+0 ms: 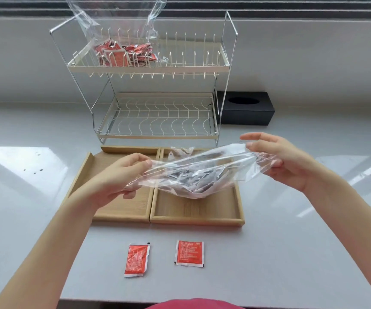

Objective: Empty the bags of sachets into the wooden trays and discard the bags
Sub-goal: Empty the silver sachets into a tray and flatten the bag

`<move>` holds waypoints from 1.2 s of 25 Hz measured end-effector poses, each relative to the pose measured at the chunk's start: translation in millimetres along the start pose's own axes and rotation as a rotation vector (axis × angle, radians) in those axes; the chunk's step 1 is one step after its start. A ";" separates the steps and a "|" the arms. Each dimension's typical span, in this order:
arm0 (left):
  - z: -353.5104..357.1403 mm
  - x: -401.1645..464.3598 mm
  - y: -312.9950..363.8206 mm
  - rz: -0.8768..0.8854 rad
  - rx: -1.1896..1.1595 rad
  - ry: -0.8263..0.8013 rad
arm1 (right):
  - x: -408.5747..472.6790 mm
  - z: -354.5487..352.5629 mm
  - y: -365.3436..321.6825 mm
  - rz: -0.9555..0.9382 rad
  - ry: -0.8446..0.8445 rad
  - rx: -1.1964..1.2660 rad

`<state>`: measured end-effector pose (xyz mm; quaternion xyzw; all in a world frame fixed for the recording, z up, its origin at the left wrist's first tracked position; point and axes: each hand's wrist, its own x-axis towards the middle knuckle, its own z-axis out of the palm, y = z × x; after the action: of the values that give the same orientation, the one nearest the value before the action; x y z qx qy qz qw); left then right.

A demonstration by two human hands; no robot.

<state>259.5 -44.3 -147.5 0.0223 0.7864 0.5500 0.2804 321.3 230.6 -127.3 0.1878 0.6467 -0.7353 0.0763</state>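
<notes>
I hold a clear plastic bag (193,175) of dark sachets stretched open above the right wooden tray (196,220). My left hand (122,177) pinches its left edge over the left wooden tray (84,168). My right hand (278,159) grips the bag's right edge. Both trays lie side by side on the grey counter, and their visible floors are bare. A second clear bag (122,52) with red sachets sits on the top shelf of the wire rack. Two red sachets (136,259) (189,253) lie loose on the counter in front of the trays.
A two-tier wire dish rack (157,128) stands behind the trays, its lower shelf bare. A black tissue box (247,110) sits to its right against the wall. The counter's front edge runs near my body at the bottom.
</notes>
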 end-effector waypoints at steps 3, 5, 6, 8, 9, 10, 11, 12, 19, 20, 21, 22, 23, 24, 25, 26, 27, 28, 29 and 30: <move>-2.5 -2.4 11.3 0.048 -0.078 -0.008 | 0.1 3.2 -17.2 -0.029 -0.011 0.074; -6.6 -1.9 19.7 0.090 -0.112 -0.021 | 1.3 6.4 -30.5 -0.069 -0.021 0.131; -9.2 -1.1 25.0 0.117 -0.124 -0.023 | 1.9 8.2 -38.0 -0.092 -0.027 0.147; -15.4 0.2 37.1 0.175 -0.145 -0.003 | 1.1 11.7 -53.5 -0.138 -0.040 0.144; -18.7 0.6 43.7 0.198 -0.153 0.017 | 0.6 13.3 -60.8 -0.155 -0.046 0.135; -22.3 0.8 50.4 0.215 -0.157 0.040 | -0.2 14.9 -67.6 -0.169 -0.053 0.127; -25.4 0.9 57.2 0.229 -0.157 0.060 | -0.9 16.5 -74.2 -0.182 -0.063 0.124; -28.1 0.5 63.5 0.243 -0.153 0.074 | -1.5 17.7 -80.0 -0.193 -0.074 0.127; -42.8 -2.3 95.2 0.389 -0.175 0.116 | -0.9 20.6 -114.6 -0.293 -0.114 0.108; -44.6 -2.2 95.9 0.412 -0.175 0.129 | 1.6 20.3 -115.4 -0.312 -0.112 0.106; -45.7 -1.4 95.0 0.432 -0.169 0.143 | 3.4 20.7 -115.6 -0.335 -0.115 0.097; -46.9 -0.1 91.5 0.448 -0.157 0.159 | 5.7 21.2 -113.7 -0.360 -0.121 0.080; -47.8 2.0 85.9 0.461 -0.135 0.181 | 7.7 22.5 -110.4 -0.392 -0.131 0.057; -48.2 3.9 79.8 0.474 -0.104 0.208 | 9.5 24.0 -106.1 -0.430 -0.135 0.019; -48.7 5.8 73.4 0.485 -0.078 0.237 | 10.8 25.6 -101.1 -0.472 -0.126 -0.041; -49.0 7.9 67.1 0.495 -0.070 0.262 | 12.3 26.7 -95.3 -0.516 -0.102 -0.125; -48.8 9.2 61.3 0.506 -0.077 0.279 | 13.8 27.2 -89.0 -0.563 -0.075 -0.226; -48.7 10.8 54.2 0.511 -0.085 0.290 | 16.0 26.3 -81.3 -0.614 -0.060 -0.345; -48.4 12.8 46.2 0.505 -0.092 0.290 | 18.9 24.9 -72.1 -0.666 -0.059 -0.470; -47.3 14.7 36.5 0.484 -0.097 0.281 | 22.9 22.6 -60.4 -0.694 -0.058 -0.580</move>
<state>215.1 -65.2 -110.3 0.1194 0.7621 0.6357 0.0298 274.8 220.6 -78.1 -0.0900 0.8483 -0.5107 -0.1071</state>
